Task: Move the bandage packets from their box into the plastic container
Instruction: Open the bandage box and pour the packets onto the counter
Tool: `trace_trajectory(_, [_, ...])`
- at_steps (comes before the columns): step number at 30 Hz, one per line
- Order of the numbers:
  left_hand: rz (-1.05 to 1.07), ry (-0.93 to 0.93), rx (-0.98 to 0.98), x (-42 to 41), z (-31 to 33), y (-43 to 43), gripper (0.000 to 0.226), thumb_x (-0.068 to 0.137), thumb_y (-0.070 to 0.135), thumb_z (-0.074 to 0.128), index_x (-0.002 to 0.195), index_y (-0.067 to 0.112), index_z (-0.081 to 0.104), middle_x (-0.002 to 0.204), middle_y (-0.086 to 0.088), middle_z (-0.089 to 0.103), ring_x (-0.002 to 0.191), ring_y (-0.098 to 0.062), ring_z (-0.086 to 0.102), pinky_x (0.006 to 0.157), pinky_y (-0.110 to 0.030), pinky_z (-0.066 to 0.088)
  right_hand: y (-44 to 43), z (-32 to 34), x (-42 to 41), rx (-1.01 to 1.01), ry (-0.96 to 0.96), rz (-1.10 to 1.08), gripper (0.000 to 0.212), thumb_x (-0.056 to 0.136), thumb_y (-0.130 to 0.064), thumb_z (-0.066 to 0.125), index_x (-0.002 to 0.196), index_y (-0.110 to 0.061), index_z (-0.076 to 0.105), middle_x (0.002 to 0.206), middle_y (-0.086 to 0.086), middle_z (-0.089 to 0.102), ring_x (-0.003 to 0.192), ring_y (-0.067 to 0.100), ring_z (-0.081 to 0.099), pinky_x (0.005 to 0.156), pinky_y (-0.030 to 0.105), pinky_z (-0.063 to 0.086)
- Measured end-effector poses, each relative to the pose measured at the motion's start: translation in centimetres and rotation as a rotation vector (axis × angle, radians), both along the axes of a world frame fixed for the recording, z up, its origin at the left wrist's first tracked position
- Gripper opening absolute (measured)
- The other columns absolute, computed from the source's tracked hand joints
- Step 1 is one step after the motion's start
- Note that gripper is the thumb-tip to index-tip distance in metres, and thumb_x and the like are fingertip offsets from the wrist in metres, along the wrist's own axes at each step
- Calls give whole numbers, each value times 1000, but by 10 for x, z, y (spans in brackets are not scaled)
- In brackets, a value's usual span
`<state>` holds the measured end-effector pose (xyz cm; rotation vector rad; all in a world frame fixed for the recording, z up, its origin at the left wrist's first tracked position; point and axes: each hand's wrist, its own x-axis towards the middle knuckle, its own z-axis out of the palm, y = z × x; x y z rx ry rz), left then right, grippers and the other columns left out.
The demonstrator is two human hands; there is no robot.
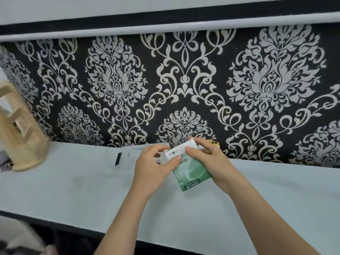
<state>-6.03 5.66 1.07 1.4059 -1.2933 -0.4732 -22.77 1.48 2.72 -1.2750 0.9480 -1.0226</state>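
Note:
A green and white bandage box [191, 173] is held above the pale table [73, 190], tilted, its white top end pointing away from me. My left hand [152, 168] grips its left side with the thumb across the front. My right hand [211, 159] holds its right side, fingers at the top flap. Behind the hands lies a clear plastic container [136, 150] with a black clip [118, 159] on its left edge; much of it is hidden. A small yellow-labelled packet [214, 143] peeks out behind my right hand.
A light wooden rack [20, 133] stands at the table's far left. A black wall with pale damask pattern [184, 80] rises right behind the table. The table's front edge [92, 229] runs dark below my forearms.

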Motion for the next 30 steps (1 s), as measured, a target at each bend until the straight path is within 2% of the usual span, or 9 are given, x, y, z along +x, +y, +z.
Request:
trace_trajectory(4, [-7,-31,-39,-6,-7,-4,26,72,28,83,93,33,69,95,16,66,85,-1,60,76,-29,54,-12,-12,-4,-4,35,37,38,81,-24,75,116,-34,66,95,1,71,85,15,69,83,33,54])
trace_trajectory(10, [-52,-208,-125,-18,-16,-15,18,75,24,79,91,30,72,87,12,65,79,-6,59,73,-31,52,-20,-17,-22,10,152,136,38,80,-24,75,115,-34,64,97,5,68,80,13,67,72,24,51])
trace_trajectory(14, [-84,-273,-141,-22,-19,-16,25,77,23,78,98,34,70,90,16,64,86,-6,59,77,-24,49,-23,-23,-32,-3,162,114,39,76,-26,79,112,-35,66,100,9,71,86,19,71,83,34,55])
trace_trajectory(18, [-168,-265,-59,-25,-17,-13,35,76,27,80,106,40,67,100,20,64,99,-4,59,86,-26,48,-25,-24,-34,26,101,96,39,78,-24,76,115,-31,67,95,1,74,87,18,72,90,38,54])
trace_trajectory(22, [-165,-298,-41,-29,-20,-11,38,75,32,78,108,45,64,89,18,63,86,-4,59,75,-19,48,-22,-26,-38,15,233,184,35,81,-29,75,114,-36,64,104,4,70,94,21,70,93,41,53])
trace_trajectory(24, [-147,-362,-52,-31,-22,-11,35,76,29,79,106,42,66,85,19,62,81,-2,59,71,-14,46,-21,-28,-45,28,264,286,42,82,-24,75,119,-35,60,111,4,65,100,20,68,94,39,54])
trace_trajectory(26, [-112,-383,-65,-33,-22,-10,31,77,27,78,103,39,68,84,17,63,78,-3,59,72,-19,48,-20,-28,-50,40,248,379,55,81,-7,74,126,-30,54,114,3,65,103,17,67,89,33,55])
trace_trajectory(28, [-94,-427,-100,-34,-21,-10,27,80,24,74,104,37,68,87,15,65,78,-3,60,75,-24,51,-20,-27,-52,23,248,391,61,79,4,73,128,-25,52,113,2,66,101,14,66,84,27,54])
trace_trajectory(30, [-108,-507,-148,-34,-21,-9,24,83,21,70,104,32,69,96,14,67,84,-3,61,77,-26,50,-20,-27,-52,-5,262,339,56,77,4,74,123,-24,56,112,2,67,100,14,67,85,30,55])
